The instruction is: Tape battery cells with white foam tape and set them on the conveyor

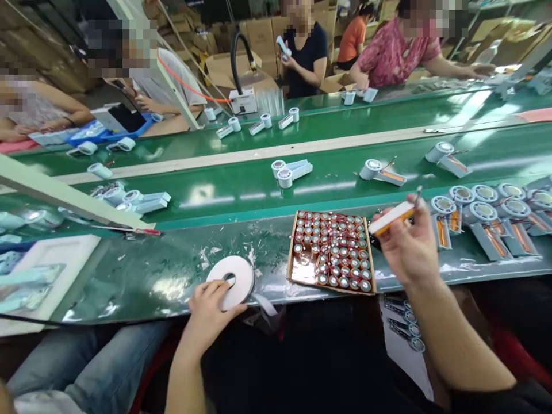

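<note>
1. Head view: the left hand (210,313) lies on a flat white roll of tape (242,270), fingers curled toward its centre hole; whether it grips firmly cannot be told.
2. Right hand (409,250) is closed around a slim rectangular bar, white on top and orange along the side (391,219), held raised and tilted to the right of the tray.
3. Roll sits at the near edge of the glossy green worktop (164,259), with clear plastic scraps (211,252) just beside it.
4. Shallow brown cardboard tray (304,275) stands between the hands, filled with upright round orange-wrapped cells (344,252) and red wires, except its near-left corner.
5. Pale-blue round-headed fan units (483,211) are grouped right of the right hand.
6. Red-handled tool (148,232) lies at far left.
</note>
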Demonstrator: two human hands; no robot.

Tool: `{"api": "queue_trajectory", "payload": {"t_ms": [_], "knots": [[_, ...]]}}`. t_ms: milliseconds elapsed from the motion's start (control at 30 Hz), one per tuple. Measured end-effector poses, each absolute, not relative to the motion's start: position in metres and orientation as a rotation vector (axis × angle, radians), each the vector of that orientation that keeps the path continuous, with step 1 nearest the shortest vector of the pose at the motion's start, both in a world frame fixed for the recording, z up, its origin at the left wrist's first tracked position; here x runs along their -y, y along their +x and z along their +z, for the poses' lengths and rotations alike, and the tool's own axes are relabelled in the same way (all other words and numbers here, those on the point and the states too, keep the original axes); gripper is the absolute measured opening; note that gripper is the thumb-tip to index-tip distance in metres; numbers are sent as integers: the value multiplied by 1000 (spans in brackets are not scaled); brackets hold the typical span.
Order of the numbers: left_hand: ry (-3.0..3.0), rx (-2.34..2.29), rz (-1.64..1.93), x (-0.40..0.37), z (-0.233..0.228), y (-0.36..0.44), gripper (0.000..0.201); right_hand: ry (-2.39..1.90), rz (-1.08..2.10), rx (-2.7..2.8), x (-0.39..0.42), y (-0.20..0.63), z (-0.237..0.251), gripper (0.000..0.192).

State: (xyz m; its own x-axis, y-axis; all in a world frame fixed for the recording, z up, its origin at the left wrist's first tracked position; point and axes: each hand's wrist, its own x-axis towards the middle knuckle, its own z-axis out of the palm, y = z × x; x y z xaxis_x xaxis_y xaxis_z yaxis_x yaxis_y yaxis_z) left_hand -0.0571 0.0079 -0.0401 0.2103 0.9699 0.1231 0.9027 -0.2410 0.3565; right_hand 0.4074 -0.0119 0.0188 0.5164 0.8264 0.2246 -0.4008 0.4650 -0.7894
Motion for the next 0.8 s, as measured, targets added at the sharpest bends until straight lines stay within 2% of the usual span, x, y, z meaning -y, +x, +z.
{"api": "queue_trajectory", "payload": {"t_ms": [67, 133, 200, 300, 400, 567, 667, 800], "knots": [[2152, -1749, 647, -34, -29, -70, 60, -788, 862, 747, 21, 386, 2, 48], [2102, -1704, 751, -57, -9, -61, 56, -829, 829, 863, 28, 366, -12, 42], [2192, -1616, 547, -78, 18, -37, 43, -881, 792, 987, 32, 355, -21, 34], [2385, -1478, 26, -115, 57, 14, 27, -979, 787, 1116, 34, 352, -29, 19], [2569, -1440, -132, -161, 74, 71, 34, -1080, 802, 1138, 32, 353, -34, 14], [2929, -1343, 160, -248, 46, 170, 37, -1161, 773, 1114, 28, 350, -42, 23], [2963, -1369, 158, -285, 19, 210, 47, -1216, 772, 1147, 27, 349, -52, 27], [2980, -1400, 128, -301, 3, 229, 42, -1194, 800, 1127, 27, 350, -63, 28]]}}
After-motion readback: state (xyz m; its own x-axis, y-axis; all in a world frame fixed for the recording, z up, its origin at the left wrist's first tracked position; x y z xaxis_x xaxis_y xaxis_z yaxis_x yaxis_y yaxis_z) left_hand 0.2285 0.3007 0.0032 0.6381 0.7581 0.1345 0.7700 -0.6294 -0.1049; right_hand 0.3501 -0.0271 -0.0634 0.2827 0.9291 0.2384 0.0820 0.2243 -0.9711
